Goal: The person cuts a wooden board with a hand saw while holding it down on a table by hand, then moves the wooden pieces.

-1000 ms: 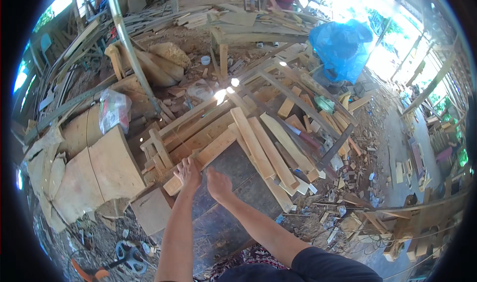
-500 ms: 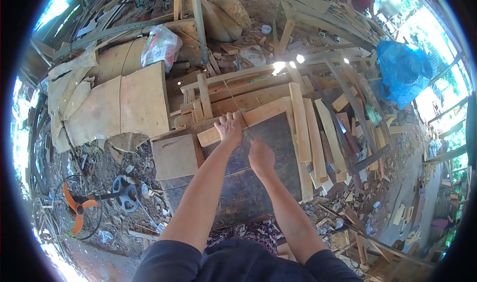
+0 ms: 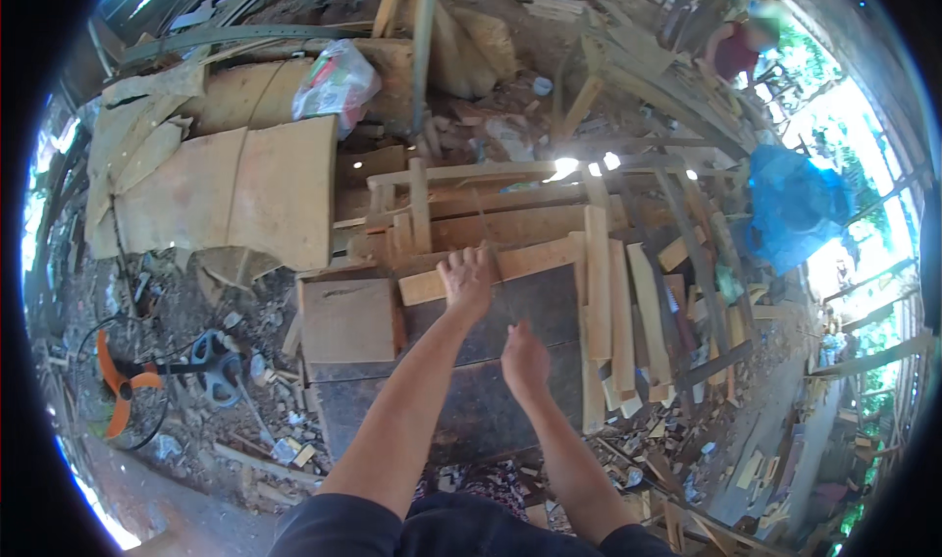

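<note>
A pale wooden board (image 3: 540,265) lies across the far part of a dark, worn bench top (image 3: 446,390). My left hand (image 3: 467,280) presses on this board, its fingers bent over the wood. Closer to me, my right hand (image 3: 526,359) is closed in a fist, apart from the board. It grips what looks like a handsaw (image 3: 492,255), whose thin blade is smeared by motion and crosses the board just right of my left fingers. The saw's handle is hidden inside my right fist.
A squarish brown wood block (image 3: 348,319) sits on the bench's left. Several narrow planks (image 3: 622,312) lean along its right side. Beyond stand wooden frames, a clear plastic bag (image 3: 337,84) and a blue bag (image 3: 797,204). An orange-bladed fan (image 3: 120,388) is at left. Another person (image 3: 738,49) is far right.
My right hand has drawn back toward me, pulling the saw along. My left hand stays on the board. The whole view has shifted and tilted slightly.
</note>
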Demonstrator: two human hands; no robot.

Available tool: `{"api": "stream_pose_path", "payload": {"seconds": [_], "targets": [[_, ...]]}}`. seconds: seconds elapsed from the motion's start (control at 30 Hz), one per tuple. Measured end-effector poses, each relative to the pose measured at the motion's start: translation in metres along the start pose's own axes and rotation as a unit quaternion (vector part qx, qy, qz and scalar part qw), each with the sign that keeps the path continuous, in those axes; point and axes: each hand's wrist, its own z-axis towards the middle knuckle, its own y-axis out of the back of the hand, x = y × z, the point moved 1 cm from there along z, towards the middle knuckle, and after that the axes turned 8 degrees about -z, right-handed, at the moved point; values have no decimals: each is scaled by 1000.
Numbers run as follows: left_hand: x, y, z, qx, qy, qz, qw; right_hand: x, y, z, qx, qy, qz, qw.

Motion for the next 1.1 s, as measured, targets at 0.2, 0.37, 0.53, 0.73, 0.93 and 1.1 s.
{"api": "stream_pose_path", "payload": {"seconds": [0.2,0.37,0.53,0.73,0.93,1.1], "targets": [[-17,-2,-3,3,-27,11,1000,12,-7,57,-69,6,42,997],[5,4,-5,-4,24,18,1000,9,-7,3,4,10,40,999],[-10,9,-2,9,-6,20,1000,8,2,27,13,13,29,999],[-8,7,-4,13,-8,23,1000,16,1,25,-28,4,75,997],[-7,1,1,9,-8,15,1000,-4,8,13,15,-40,13,999],[-8,20,11,24,23,39,999,-5,-4,24,-25,5,41,999]]}}
